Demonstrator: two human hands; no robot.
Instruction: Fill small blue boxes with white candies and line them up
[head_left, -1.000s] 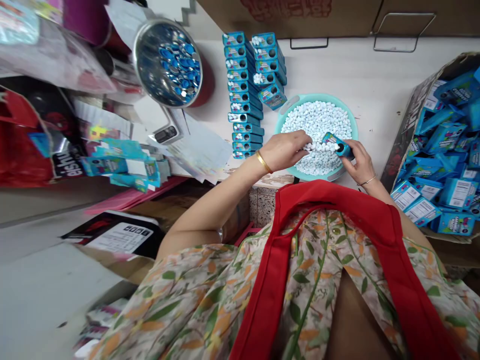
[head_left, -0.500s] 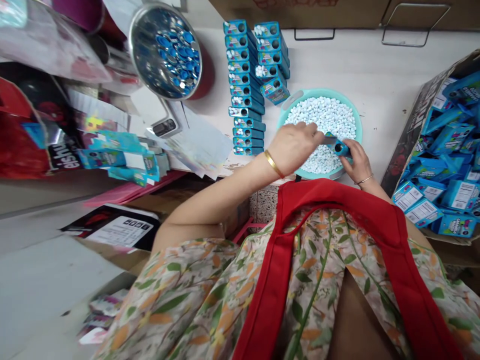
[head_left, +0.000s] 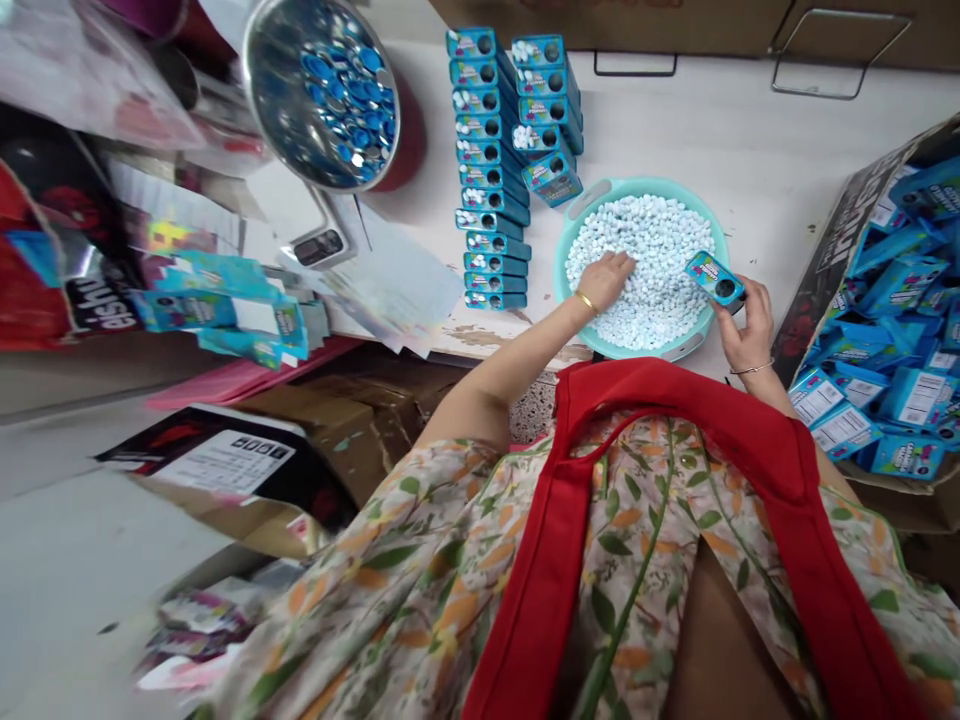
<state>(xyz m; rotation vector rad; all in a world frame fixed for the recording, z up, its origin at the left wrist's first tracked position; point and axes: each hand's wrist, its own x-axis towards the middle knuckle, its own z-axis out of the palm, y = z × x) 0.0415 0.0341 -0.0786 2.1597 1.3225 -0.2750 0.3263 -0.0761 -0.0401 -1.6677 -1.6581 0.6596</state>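
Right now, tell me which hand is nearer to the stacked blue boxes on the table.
Left. The left hand rests in the pellets of the teal basin, just right of the stacked blue boxes; the right hand holds a blue box beyond the basin's far side.

Basin (head_left: pixel 574 225) of pellets (head_left: pixel 652 250) on table (head_left: pixel 720 130), left hand (head_left: pixel 609 280) in pellets, right hand (head_left: pixel 746 330) with small box (head_left: pixel 716 279) at right rim. Stacked boxes (head_left: pixel 491 170) left of basin; metal bowl (head_left: pixel 322 90) farther left; carton (head_left: pixel 892 300) of boxes at right.
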